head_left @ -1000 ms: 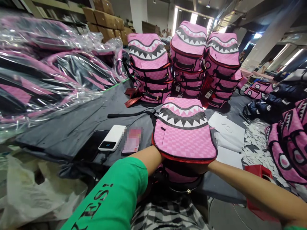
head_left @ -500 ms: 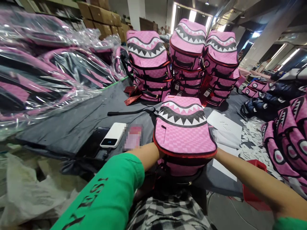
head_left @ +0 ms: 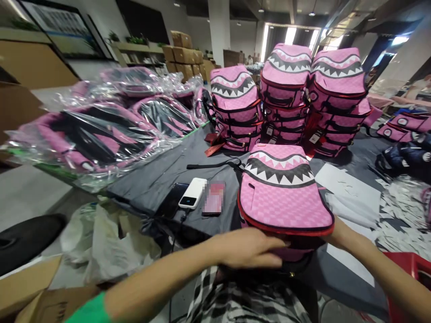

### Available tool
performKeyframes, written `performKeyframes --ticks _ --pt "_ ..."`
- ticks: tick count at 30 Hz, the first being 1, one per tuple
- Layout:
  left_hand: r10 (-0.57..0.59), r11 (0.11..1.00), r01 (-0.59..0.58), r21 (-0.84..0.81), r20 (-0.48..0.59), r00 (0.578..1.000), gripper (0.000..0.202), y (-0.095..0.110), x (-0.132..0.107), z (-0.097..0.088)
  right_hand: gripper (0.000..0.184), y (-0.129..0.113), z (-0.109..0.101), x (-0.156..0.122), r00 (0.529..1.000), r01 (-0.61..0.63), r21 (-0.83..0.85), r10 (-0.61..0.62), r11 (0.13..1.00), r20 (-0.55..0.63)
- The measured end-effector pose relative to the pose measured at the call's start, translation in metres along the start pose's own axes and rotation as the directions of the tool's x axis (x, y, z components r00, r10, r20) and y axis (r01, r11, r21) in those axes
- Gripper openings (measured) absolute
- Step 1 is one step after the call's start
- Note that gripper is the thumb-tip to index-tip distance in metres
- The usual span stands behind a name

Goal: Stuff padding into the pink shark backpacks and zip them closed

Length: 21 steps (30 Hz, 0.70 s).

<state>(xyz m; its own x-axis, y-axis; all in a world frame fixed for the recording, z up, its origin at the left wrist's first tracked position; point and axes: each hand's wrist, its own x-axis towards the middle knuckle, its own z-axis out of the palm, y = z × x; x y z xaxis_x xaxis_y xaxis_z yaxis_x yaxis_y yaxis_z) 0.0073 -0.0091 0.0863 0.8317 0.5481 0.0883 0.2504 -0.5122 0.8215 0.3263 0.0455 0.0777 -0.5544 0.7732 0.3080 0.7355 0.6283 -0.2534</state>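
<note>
A pink backpack [head_left: 283, 206] with a black-and-white shark-tooth print lies face up before me at the table's near edge. Its rim has red and black trim. My left hand [head_left: 251, 249] is at the backpack's near side, just under the trim, with fingers stretched out and slightly apart. It holds nothing I can see. At the backpack's right side is my right hand [head_left: 336, 232]; its fingers are hidden behind the bag, so their grip does not show. A black strap [head_left: 212, 165] runs out from the bag's left over the dark table cover.
Stacked pink backpacks [head_left: 235, 112] stand at the table's back. Plastic-wrapped bags [head_left: 107, 134] are heaped at left. A white power bank [head_left: 193, 193] and a phone [head_left: 173, 199] lie left of the bag. White paper sheets [head_left: 350, 186] and a red bin [head_left: 400, 264] are at right.
My left hand has come from the backpack's left side round to its near side, fingers now in sight. The right hand stays at the right side. The view has swung left.
</note>
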Motion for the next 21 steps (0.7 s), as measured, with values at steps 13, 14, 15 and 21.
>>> performKeyframes --ticks 13,14,15,21 --pt "-0.245 0.491 0.758 0.430 -0.766 0.594 0.051 -0.155 -0.084 -0.002 0.027 0.015 0.048 -0.073 0.959 0.105 -0.192 -0.150 0.976 -0.241" --pt "-0.237 0.470 0.757 0.455 -0.761 0.604 0.052 -0.157 -0.081 -0.001 0.028 0.016 0.049 -0.073 0.963 0.096 -0.182 -0.138 0.979 -0.233" --pt "-0.234 0.452 0.758 0.470 -0.758 0.609 0.053 -0.159 -0.079 0.000 0.028 0.016 0.048 -0.074 0.965 0.088 -0.173 -0.127 0.981 -0.229" --pt "-0.283 0.456 0.738 0.497 -0.706 0.650 0.054 -0.167 -0.078 -0.002 0.027 0.015 0.046 -0.073 0.967 0.074 -0.183 -0.115 0.980 -0.228"
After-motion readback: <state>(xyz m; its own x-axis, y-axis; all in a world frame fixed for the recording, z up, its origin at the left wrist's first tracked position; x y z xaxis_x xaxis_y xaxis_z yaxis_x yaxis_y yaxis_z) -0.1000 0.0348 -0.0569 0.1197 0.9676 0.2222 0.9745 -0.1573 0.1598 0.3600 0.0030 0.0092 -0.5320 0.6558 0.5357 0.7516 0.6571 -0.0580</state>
